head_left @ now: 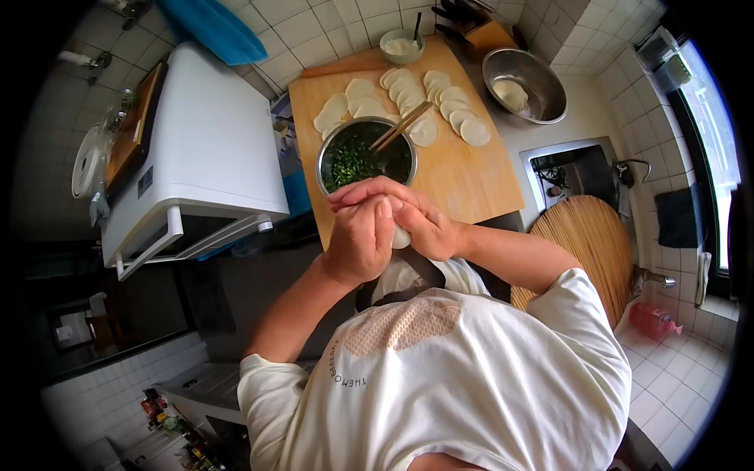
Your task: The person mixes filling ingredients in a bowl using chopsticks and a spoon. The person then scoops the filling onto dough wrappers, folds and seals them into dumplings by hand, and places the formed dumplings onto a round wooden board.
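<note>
My left hand (360, 239) and my right hand (430, 226) are pressed together at chest height, fingers overlapping. A white dough dumpling (401, 238) shows at their lower edge, and both hands close around it; most of it is hidden. Just beyond my fingers, a steel bowl (321, 167) holds chopped green filling (352, 163). Wooden chopsticks (402, 125) lean over its right rim. Behind and to the right of the bowl, round dough wrappers (454, 102) lie in overlapping rows on a wooden board (467, 177).
A small bowl of white powder (402, 50) with a utensil stands at the board's back edge. To the right are a large steel bowl (550, 100) with dough, a sink (601, 161) and a round slatted mat (585, 243). A white appliance (212, 133) stands left.
</note>
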The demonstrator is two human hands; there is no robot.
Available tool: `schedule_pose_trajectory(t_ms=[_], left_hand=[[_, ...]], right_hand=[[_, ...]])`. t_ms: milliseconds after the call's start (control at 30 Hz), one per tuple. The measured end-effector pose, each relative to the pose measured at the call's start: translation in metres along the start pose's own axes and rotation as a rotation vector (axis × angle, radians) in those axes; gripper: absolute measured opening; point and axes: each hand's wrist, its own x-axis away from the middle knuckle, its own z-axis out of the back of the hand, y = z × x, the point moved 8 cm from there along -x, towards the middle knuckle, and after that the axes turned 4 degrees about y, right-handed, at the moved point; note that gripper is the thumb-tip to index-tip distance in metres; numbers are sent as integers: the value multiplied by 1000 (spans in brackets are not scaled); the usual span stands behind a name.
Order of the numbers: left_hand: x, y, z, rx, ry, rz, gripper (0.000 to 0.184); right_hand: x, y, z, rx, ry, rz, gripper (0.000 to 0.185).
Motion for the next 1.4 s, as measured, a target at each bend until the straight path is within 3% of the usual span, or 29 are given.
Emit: schedule_pose_trajectory(t_ms=[267, 333, 367, 433, 467, 500, 600, 667, 700, 767, 800, 833, 900, 967, 1000, 1033, 1400], left_hand=[[10, 10, -5, -52, -1, -32, 22], [5, -2, 3, 132, 36, 87, 28], [18, -31, -7, 281, -150, 406, 48], [26, -43, -18, 938, 0, 748, 64], [35, -56, -25, 1102, -29, 867, 75], [29, -51, -23, 1214, -55, 799, 81], [28, -49, -26, 1291, -52, 808, 83], [35, -57, -31, 1022, -72, 802, 82], [36, -55, -29, 772, -214, 784, 80], [14, -34, -11, 36, -181, 440, 78], [15, -33, -11, 36, -180, 441, 78], [19, -38, -9, 158, -116, 529, 78], [24, -45, -13, 280, -49, 618, 78], [48, -60, -54, 1439, 212, 1034, 79], [47, -63, -58, 1518, 276, 995, 80], [48, -65, -64, 1519, 279, 1001, 80], [50, -65, -73, 1335, 307, 976, 73]], right_hand=[[14, 1, -8, 33, -4, 16, 40], [5, 4, -7, 31, -59, -104, 55], [5, 2, -4, 37, -69, -88, 55], [6, 5, 5, -15, -1, -197, 73], [7, 4, 8, -58, 31, -244, 89], [9, 5, 8, -56, 21, -245, 89], [21, 19, 23, 168, 191, -376, 85], [21, 21, 29, 257, 238, -324, 80], [22, 20, 34, 342, 286, -268, 75], [24, 18, 38, 442, 352, -196, 65], [23, 13, 39, 490, 389, -111, 61], [24, 6, 39, 538, 424, -26, 57], [28, 11, 38, 481, 436, -62, 52], [32, 17, 37, 420, 444, -107, 47], [31, 10, 34, 603, 413, -42, 43], [31, 5, 30, 786, 381, 26, 40], [51, 2, 44, 751, 313, 52, 29]])
